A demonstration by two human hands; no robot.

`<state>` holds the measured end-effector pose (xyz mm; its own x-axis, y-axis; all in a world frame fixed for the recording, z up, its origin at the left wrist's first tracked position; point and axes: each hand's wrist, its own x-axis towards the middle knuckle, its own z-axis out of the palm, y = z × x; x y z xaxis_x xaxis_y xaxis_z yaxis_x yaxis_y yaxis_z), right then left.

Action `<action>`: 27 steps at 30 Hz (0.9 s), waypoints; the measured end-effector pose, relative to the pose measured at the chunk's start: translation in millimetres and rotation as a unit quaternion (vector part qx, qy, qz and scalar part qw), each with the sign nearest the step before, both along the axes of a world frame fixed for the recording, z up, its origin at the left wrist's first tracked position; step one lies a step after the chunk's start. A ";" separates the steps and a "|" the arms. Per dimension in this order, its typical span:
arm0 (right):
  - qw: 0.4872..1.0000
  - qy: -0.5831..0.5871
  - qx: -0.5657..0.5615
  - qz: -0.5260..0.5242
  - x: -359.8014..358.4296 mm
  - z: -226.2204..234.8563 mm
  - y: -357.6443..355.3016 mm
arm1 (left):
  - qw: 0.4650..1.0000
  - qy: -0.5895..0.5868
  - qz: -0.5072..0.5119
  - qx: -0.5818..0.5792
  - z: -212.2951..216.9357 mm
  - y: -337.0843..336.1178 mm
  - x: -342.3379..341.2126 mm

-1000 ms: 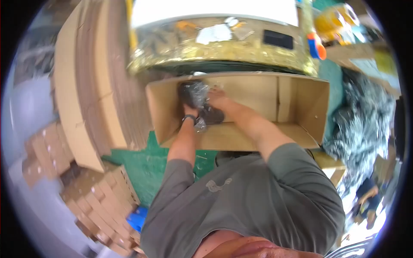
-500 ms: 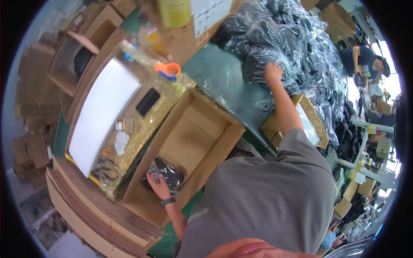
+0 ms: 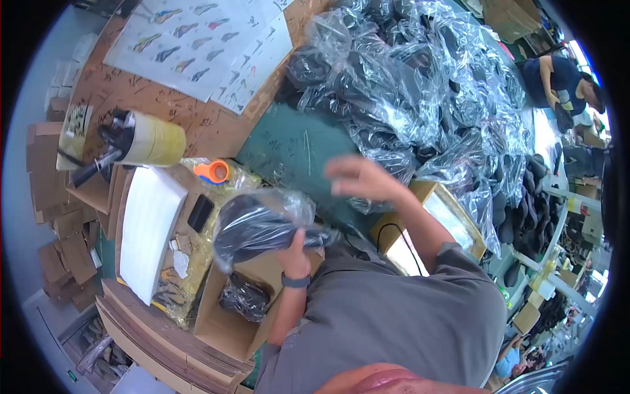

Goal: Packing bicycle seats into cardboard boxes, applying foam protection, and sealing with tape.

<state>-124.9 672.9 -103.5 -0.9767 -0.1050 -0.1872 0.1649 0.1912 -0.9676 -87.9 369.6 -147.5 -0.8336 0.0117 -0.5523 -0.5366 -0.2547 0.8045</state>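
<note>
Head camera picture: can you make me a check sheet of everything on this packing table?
Surface: green table, partly bare.
Job's things: bagged dark item held over the open box; another bagged item lies inside.
Clutter: bag pile, tape roll, orange dispenser, white sheets, black phone.
Hands: left hand grips the bagged dark item; right hand open, blurred, above the table.
Cables: black cable by the small box.
Surroundings: flat cardboard stacks; another person far right.
</note>
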 end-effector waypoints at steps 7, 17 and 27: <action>0.781 -0.088 0.584 -0.203 -88.6 -130.6 197.3 | 0.998 -0.002 0.064 0.015 51.2 -85.1 21.3; 0.938 -0.261 -0.210 -0.096 11.0 -21.3 14.1 | 0.946 -0.028 -0.147 -0.288 15.7 -248.0 74.3; 0.894 -0.032 0.225 0.386 -14.9 -5.1 -370.7 | 0.881 -0.311 -0.021 -0.356 -299.4 -379.7 111.5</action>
<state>-139.8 302.1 -108.6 -0.6315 -0.6437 -0.4324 -0.1330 0.6393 -0.7574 23.6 -10.1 -446.9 -0.3748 -0.4980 -0.7820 -0.9267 0.2265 0.3000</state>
